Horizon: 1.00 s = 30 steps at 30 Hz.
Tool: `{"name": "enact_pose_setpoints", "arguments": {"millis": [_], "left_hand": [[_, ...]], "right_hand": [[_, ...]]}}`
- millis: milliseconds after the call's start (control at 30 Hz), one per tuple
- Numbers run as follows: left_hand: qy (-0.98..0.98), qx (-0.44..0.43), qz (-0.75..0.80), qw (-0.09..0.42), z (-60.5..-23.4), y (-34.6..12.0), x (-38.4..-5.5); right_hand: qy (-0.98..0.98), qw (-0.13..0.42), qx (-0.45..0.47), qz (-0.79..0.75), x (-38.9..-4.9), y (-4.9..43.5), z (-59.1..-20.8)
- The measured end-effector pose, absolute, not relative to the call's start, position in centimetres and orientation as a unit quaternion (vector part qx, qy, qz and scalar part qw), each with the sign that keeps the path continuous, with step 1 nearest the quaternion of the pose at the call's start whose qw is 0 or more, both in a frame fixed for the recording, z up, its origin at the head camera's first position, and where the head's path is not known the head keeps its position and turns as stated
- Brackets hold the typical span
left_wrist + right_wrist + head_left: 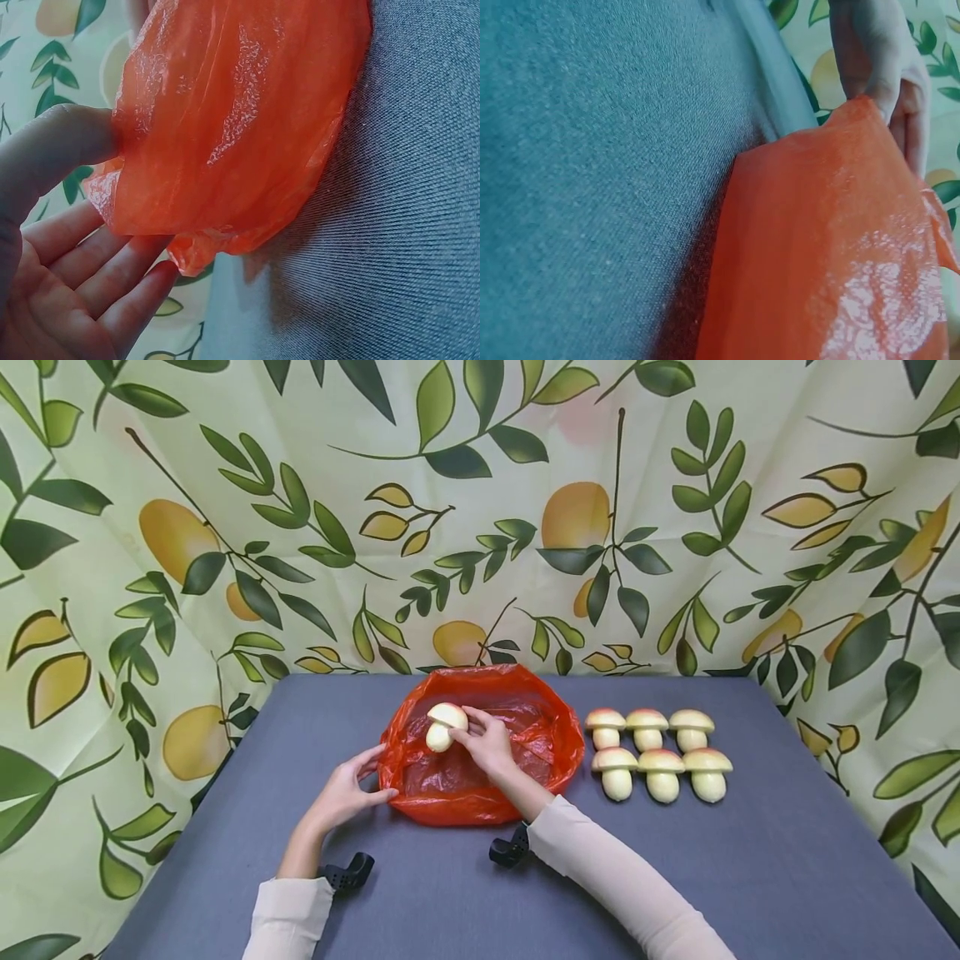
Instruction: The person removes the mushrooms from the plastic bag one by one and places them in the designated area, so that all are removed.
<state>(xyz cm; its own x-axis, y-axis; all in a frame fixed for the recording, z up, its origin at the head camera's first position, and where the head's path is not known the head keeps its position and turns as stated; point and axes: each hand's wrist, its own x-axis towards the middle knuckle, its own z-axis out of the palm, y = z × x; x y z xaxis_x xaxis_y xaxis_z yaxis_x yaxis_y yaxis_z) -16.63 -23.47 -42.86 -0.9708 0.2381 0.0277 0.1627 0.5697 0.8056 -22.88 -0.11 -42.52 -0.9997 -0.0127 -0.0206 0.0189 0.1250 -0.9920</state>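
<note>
A red plastic bag (457, 814) sits open-mouthed on the table, its rim spread wide. My left hand (347, 789) holds the bag's left edge, thumb toward the front and fingers farther back; the left wrist view shows thumb and fingers (105, 281) at the red film. Over the bag's opening, my right hand (491, 745) pinches a toy mushroom (447, 717) with a cream stem and a reddish-topped cap. The bag hides most of the right hand's work in the right wrist view, where its red side (802, 247) fills the lower right.
Several similar mushrooms stand in two rows right of the bag, among them a front one (662, 777) and a back one (691, 729). A grey cloth covers the table (420, 893). Behind it hangs a leaf-and-fruit patterned curtain (495, 560).
</note>
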Motion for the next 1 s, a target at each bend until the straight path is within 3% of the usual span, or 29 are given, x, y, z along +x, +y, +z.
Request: {"name": "enact_pose_setpoints", "arguments": {"millis": [1000], "left_hand": [[0.888, 0.112, 0.445, 0.031, -42.7, -23.4, -16.7]], "right_hand": [[0.753, 0.036, -0.089, -0.651, -20.1, 4.0, -40.7]]}}
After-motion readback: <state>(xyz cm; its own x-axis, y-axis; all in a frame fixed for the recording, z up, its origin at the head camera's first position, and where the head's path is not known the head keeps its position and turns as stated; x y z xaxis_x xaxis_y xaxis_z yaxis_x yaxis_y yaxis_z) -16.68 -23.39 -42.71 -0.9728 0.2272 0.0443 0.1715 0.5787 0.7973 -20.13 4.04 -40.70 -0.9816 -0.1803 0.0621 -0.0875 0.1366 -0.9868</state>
